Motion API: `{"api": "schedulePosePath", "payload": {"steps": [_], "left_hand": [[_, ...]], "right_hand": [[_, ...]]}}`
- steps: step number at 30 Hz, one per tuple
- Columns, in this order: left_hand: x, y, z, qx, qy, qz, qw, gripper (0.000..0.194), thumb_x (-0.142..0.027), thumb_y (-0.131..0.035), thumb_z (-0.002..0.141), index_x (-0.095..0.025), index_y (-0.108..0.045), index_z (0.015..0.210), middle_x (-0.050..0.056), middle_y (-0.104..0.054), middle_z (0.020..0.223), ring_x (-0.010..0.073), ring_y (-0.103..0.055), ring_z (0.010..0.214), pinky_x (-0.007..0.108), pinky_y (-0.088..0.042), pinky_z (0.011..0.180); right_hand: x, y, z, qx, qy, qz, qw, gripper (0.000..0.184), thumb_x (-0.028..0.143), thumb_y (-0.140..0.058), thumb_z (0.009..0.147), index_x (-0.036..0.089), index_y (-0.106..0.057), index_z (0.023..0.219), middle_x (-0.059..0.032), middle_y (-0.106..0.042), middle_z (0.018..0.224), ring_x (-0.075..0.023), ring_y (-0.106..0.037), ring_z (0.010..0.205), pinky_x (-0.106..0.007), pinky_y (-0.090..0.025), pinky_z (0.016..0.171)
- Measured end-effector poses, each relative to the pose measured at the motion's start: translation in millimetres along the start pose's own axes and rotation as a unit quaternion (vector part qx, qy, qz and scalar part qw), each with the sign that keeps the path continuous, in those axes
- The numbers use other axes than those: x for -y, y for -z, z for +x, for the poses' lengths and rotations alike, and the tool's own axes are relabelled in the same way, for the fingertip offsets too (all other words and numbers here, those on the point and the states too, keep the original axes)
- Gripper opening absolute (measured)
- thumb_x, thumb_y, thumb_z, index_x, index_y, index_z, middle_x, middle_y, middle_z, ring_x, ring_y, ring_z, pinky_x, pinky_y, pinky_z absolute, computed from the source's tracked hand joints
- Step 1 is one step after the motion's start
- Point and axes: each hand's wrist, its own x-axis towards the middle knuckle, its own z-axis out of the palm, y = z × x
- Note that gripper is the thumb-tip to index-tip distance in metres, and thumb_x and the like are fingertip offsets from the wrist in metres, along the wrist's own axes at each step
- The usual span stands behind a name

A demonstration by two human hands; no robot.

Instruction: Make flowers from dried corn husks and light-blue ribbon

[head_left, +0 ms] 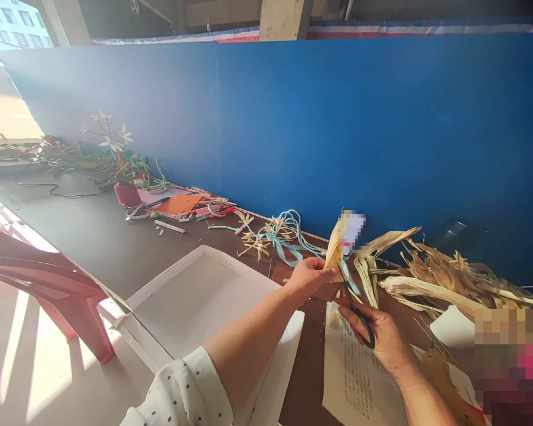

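Note:
A pale yellow corn husk [334,251] stands upright, pinched at its lower end by my left hand [310,274]. My right hand [377,334] grips a pair of black-handled scissors [365,329], whose blades reach up to the husk beside my left fingertips. Whether the blades are touching or cutting the husk I cannot tell. Below my right hand lies a printed sheet of paper [350,367]. More dried husks [453,275] are heaped to the right, and a greenish husk strip [368,278] lies just beyond the scissors.
A shallow white box lid [204,251] lies left of my forearm. Husk flowers [255,242] with blue cords rest against the blue partition [266,130]. An orange paper [180,204] and a red spool [127,194] sit farther left. A white cup [453,326] stands right; a red chair [48,278] is at the left.

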Motion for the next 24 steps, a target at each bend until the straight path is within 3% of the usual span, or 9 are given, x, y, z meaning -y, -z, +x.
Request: {"api": "schedulePosePath", "payload": {"steps": [3,24], "left_hand": [[2.1,0.2,2.8,-0.019,-0.016,-0.004,1.000,0.022,-0.031,-0.068,0.069,-0.013,-0.062,0.078,0.001,-0.058,0.070,0.0066,-0.046,0.057,0.018,-0.036,0.055],[0.3,-1.8,0.6,0.006,0.001,-0.002,1.000,0.021,-0.028,-0.068,0.066,-0.012,-0.066,0.081,0.001,-0.057,0.069,0.0067,-0.044,0.055,0.021,-0.036,0.057]], "right_hand": [[-0.2,0.2,-0.3,0.001,-0.004,-0.001,1.000,0.049,0.049,-0.067,0.073,0.014,-0.068,0.107,0.0066,-0.041,0.048,-0.0110,-0.037,0.048,-0.025,-0.029,0.049],[-7.6,1.6,1.2,-0.003,-0.004,0.008,1.000,0.043,0.045,-0.066,0.075,0.016,-0.067,0.106,0.0073,-0.041,0.049,-0.0105,-0.036,0.048,-0.025,-0.026,0.048]]}}
